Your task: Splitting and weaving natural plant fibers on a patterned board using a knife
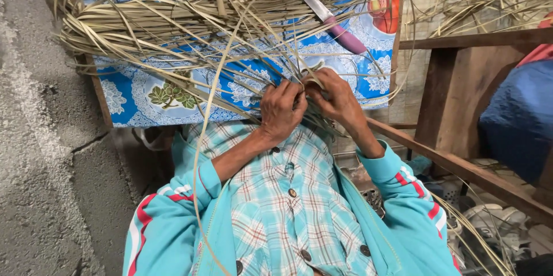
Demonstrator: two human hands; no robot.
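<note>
Together, both hands gripped thin dried strips (307, 83) at the worktop's (132, 109) near edge, the left hand (281, 109) and right hand (337, 94) closed on them, fingers touching. Behind lay a strip pile (173, 17) and a knife (328, 17).

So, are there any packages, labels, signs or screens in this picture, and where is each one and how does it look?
None: no package, label, sign or screen shows.
Nearest to it is the printed tablecloth on the table: blue and white, with leaf and fruit pictures.
On it lie dried leaf strips and a knife with a purple handle.
The left hand and right hand hold strips together at the table's edge.
</note>
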